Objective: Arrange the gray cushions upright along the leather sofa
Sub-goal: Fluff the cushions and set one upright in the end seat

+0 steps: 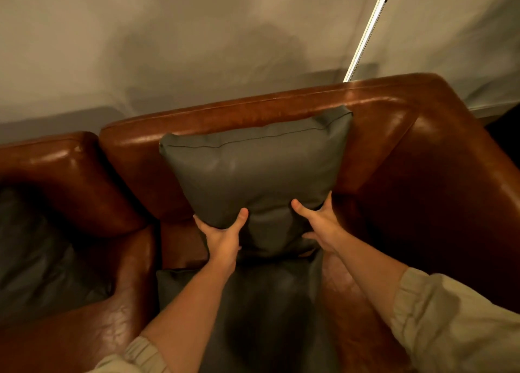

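Note:
A gray cushion (254,173) stands upright against the backrest of the brown leather sofa (394,114), near its right arm. My left hand (222,236) grips the cushion's lower left corner, thumb on the front. My right hand (319,222) holds its lower right corner the same way. Below my hands a second gray cushion (267,310) lies flat on the seat. A third gray cushion (33,249) lies dim on the neighbouring seat at the left.
The sofa's wide right arm (450,204) rises at the right. A second backrest section (56,159) sits at the left. Behind the sofa hangs a pale curtain or wall (197,35), with a bright light strip (368,29) running diagonally.

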Demonstrator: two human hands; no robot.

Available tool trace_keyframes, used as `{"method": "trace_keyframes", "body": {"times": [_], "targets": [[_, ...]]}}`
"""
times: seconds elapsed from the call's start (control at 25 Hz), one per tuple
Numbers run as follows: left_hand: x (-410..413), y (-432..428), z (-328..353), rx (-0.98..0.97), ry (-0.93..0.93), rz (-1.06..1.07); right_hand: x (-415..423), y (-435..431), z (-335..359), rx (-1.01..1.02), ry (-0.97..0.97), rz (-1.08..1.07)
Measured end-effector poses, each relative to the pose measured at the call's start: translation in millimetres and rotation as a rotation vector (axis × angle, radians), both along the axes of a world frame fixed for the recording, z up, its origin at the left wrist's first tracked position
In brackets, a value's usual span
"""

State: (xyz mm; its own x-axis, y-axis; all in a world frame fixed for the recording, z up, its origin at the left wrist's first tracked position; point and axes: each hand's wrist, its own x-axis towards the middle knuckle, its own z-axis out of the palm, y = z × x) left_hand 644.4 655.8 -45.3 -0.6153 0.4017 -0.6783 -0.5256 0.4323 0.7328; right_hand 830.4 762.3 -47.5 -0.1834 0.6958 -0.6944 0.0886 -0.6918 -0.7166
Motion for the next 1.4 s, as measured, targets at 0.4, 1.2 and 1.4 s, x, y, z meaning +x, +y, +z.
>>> {"method": "trace_keyframes", "body": {"times": [0.4,1.2,1.4], "targets": [[2,-19,0,0.184,0.088,0.112,-7,-34,15,-0.041,0.157,-0.021],[-27,-33,-5,0.016,0.053,-0.198,-16,-23,23,0.013,-0.028,-0.01],[-26,-106,-21,0.007,0.198,-0.384,11,-82,-7,0.146,-0.162,-0.035]]}}
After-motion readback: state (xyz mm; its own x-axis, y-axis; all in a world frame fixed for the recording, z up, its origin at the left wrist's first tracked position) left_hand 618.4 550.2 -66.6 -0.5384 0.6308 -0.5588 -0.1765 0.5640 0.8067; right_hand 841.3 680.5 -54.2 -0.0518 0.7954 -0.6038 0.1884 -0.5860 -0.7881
